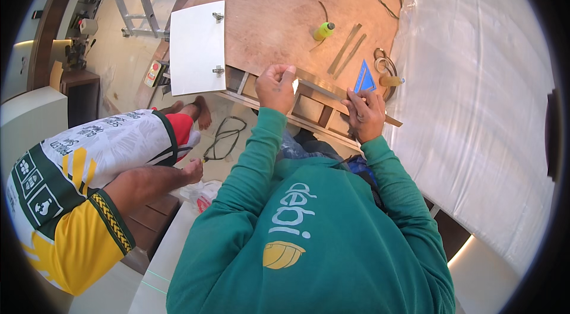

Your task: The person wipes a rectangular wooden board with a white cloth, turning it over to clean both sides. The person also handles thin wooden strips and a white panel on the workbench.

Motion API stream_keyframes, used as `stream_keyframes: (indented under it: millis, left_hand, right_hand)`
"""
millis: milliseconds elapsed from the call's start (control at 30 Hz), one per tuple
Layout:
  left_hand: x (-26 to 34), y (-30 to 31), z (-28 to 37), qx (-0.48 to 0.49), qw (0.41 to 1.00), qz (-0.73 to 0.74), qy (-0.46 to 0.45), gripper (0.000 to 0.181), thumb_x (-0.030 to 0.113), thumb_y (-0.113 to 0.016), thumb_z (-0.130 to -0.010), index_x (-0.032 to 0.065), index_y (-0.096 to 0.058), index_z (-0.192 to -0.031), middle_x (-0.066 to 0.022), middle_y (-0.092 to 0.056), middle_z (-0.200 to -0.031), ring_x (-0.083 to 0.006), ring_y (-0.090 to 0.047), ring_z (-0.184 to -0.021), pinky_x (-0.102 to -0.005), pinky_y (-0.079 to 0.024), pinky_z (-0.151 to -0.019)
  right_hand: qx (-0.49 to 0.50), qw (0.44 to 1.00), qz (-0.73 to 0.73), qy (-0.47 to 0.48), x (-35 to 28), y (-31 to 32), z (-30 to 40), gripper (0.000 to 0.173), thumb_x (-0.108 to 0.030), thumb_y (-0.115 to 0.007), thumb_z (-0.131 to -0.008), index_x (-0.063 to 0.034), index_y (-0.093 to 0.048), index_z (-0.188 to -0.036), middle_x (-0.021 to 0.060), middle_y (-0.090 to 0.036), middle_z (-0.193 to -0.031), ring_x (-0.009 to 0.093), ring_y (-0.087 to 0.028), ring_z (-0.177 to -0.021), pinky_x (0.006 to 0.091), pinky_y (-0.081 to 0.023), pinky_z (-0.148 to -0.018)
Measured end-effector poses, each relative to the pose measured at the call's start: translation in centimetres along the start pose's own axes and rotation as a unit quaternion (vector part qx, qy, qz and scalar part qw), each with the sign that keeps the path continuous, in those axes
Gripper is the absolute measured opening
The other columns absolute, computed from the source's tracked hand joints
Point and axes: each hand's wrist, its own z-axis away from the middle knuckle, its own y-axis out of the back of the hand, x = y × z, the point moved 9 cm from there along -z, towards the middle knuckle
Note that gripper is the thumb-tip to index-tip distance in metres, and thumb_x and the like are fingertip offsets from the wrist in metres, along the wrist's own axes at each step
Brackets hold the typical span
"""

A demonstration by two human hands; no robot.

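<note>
A long narrow brown strip (323, 84), which looks like edge banding, stretches between my two hands near the front edge of the plywood worktop (267, 24). My left hand (275, 89) pinches its left end between thumb and fingers. My right hand (366, 114) grips it farther along, and the tail sticks out to the right past that hand. Just beyond my right fingers lies a blue set square (365, 77). Two loose brown strips (345, 49) lie on the plywood ahead. Below my hands, an open wooden frame (308, 108) with compartments shows under the plywood.
A green squeeze bottle (323, 32), an amber bottle (391, 81) and a tape roll (381, 65) stand or lie on the worktop. At left is a white hinged panel (196, 49). A co-worker (111, 144) bends low on my left, near a cable (225, 138). Plastic-wrapped bulk (472, 91) borders the right.
</note>
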Motion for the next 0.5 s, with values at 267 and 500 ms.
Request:
stream_keyframes:
  millis: [267,500]
  left_hand:
    - [0.74,0.12,0.59,0.012,0.999,-0.025,-0.017,0.022,0.014,-0.076,-0.102,-0.0063,-0.071,-0.107,-0.0120,-0.080,-0.092,-0.0133,-0.075,-0.081,-0.0285,-0.059,-0.073]
    - [0.13,0.24,0.15,0.009,1.000,0.005,0.001,0.022,0.014,-0.075,-0.102,-0.0068,-0.071,-0.107,-0.0115,-0.080,-0.093,-0.0132,-0.075,-0.080,-0.0278,-0.058,-0.072]
  right_hand:
    - [-0.005,1.000,0.015,-0.002,-0.32,-0.01,0.12,0.033,-0.023,-0.090,-0.088,-0.0140,-0.083,-0.119,0.0006,-0.068,-0.096,0.025,-0.061,-0.085,0.0405,-0.048,-0.075]
    - [0.002,1.000,0.019,0.008,-0.26,0.00,-0.01,0.035,-0.024,-0.092,-0.086,-0.0148,-0.083,-0.119,0.0015,-0.067,-0.095,0.024,-0.059,-0.082,0.0401,-0.049,-0.072]
